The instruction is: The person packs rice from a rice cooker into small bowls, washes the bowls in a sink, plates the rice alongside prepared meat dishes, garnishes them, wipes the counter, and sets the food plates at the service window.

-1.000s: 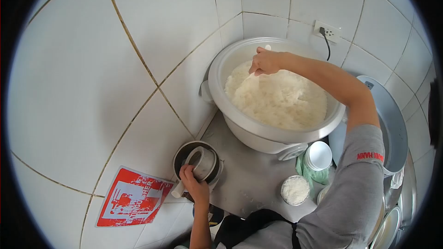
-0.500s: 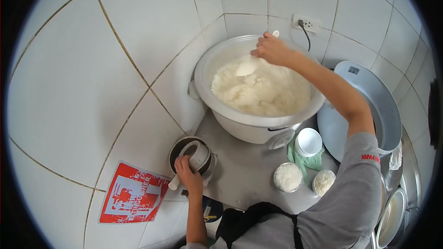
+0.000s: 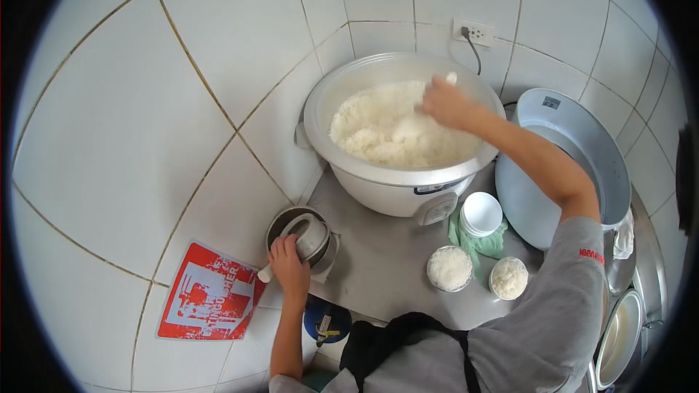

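My right hand (image 3: 448, 104) is closed on a white rice paddle (image 3: 412, 129), smeared by motion, its blade low over the cooked rice (image 3: 368, 116). The rice lies in a big white rice cooker (image 3: 364, 185) against the tiled corner. To the lower left, my left hand (image 3: 290, 262) grips a small metal cup (image 3: 313, 239), tilted at the mouth of a dark-walled metal pot (image 3: 279, 220). I cannot see what is inside the cup. A pale handle (image 3: 265, 274) pokes out beside that hand.
Two rice-filled cups (image 3: 449, 268) (image 3: 509, 279) stand near a stack of white bowls (image 3: 481, 214) on a green cloth (image 3: 489, 244). Right of the cooker leans a large grey-blue basin (image 3: 615, 167). A plugged cord (image 3: 475, 54) hangs from the wall outlet.
My right hand and the paddle have moved down and to the right, with the blade now lower at the rice. The left hand stays on the cup; the whole view has shifted slightly.
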Demonstrator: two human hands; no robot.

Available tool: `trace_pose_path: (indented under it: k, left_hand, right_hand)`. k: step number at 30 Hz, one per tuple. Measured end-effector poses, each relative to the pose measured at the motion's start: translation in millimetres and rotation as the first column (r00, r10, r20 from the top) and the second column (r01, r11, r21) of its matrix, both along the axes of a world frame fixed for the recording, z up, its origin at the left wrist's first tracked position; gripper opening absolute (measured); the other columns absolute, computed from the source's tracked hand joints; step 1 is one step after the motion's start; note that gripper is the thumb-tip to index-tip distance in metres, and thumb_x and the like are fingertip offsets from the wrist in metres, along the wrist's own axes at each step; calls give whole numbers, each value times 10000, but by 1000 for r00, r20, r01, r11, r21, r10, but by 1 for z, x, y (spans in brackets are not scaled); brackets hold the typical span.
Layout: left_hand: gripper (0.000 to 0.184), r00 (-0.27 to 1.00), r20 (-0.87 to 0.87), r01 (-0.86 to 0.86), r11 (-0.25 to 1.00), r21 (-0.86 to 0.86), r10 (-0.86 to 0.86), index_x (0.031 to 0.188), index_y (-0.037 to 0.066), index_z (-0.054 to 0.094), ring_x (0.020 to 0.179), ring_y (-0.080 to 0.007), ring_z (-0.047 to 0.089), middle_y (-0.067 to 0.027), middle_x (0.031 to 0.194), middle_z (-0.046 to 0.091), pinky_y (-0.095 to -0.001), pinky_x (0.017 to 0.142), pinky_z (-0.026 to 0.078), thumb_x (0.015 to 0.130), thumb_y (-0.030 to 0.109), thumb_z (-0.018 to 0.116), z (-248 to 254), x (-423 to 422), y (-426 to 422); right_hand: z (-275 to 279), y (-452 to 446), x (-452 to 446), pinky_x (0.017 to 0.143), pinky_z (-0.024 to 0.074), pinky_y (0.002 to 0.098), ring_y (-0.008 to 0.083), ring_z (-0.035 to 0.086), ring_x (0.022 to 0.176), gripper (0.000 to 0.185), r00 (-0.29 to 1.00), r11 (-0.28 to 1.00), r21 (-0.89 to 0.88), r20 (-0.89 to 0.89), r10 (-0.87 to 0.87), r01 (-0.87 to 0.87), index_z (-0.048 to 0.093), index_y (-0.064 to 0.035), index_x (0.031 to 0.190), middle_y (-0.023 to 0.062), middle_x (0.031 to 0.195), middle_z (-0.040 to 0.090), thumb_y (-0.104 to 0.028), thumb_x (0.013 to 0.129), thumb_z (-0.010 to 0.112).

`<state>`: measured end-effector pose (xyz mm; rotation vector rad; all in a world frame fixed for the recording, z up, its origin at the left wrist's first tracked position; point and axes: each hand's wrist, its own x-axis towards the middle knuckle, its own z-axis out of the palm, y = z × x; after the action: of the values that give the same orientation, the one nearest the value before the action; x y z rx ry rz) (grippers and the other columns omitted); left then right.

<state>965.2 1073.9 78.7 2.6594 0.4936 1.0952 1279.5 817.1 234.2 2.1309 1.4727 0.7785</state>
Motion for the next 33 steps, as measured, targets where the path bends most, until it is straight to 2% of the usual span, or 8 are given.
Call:
trace_pose_path:
  k: [2,5,8,11,14,20,29,33]
  left_hand:
    - [453,1000,29,3,999,41,-4,973,42,482,972,-342,448,-146,958,499,-399,838,349,539,-78,534,4,3,5]
    - [444,997,-75,36,997,65,-32,976,51,490,998,-321,446,-136,988,492,-412,838,350,549,-40,573,-1,6,3]
    - [415,1000,2,-25,998,61,25,979,50,489,1000,-320,448,-132,989,492,-405,824,368,581,-49,556,8,10,6]
    - [423,999,-46,10,997,71,-7,991,55,489,1006,-313,451,-118,1010,496,-402,825,370,587,-57,547,12,10,7]
    - [428,991,-127,59,981,186,-36,999,62,492,1007,-301,458,-100,1025,504,-397,831,371,591,-53,545,9,13,10]
    - [402,986,-154,111,951,287,-69,993,73,496,1006,-288,465,-88,999,522,-397,816,381,605,-22,543,19,15,14]
    - [333,968,-219,174,958,229,-123,1011,51,474,979,-323,471,-143,987,491,-386,770,436,685,-5,508,18,23,20]
    - [269,960,-257,173,955,242,-109,1018,38,469,979,-332,472,-155,989,490,-397,771,444,750,26,467,16,29,26]
  right_hand:
    - [0,-2,-4,774,344,311,175,527,716,138,997,994,-84,-46,-69,65,621,-161,735,28,626,530,-96,714,501]
    - [7,-11,-1,793,351,298,167,559,708,118,998,980,201,67,-2,-12,604,-156,674,25,642,573,-99,724,514]
    - [18,-18,-10,803,348,303,169,570,749,107,983,995,-11,-154,-98,98,611,-149,711,25,673,584,-103,732,517]
    - [17,-41,20,790,333,338,198,563,774,182,924,913,148,-95,-370,381,632,-163,860,40,754,602,-105,768,486]
    - [-17,-45,39,812,319,383,199,562,851,215,772,800,-45,-237,-590,598,636,-190,936,36,852,603,-163,788,483]
    - [-45,-40,36,853,301,467,207,506,1019,220,723,906,-46,-586,-366,422,631,-192,973,24,1091,534,-216,787,516]
    - [-18,-11,28,798,354,428,219,574,803,174,458,902,-219,-802,-384,373,635,-79,760,26,662,602,-227,761,545]
    - [-35,-6,21,740,402,390,199,586,759,185,534,955,-70,-816,-222,289,632,-53,743,35,696,624,-210,758,537]
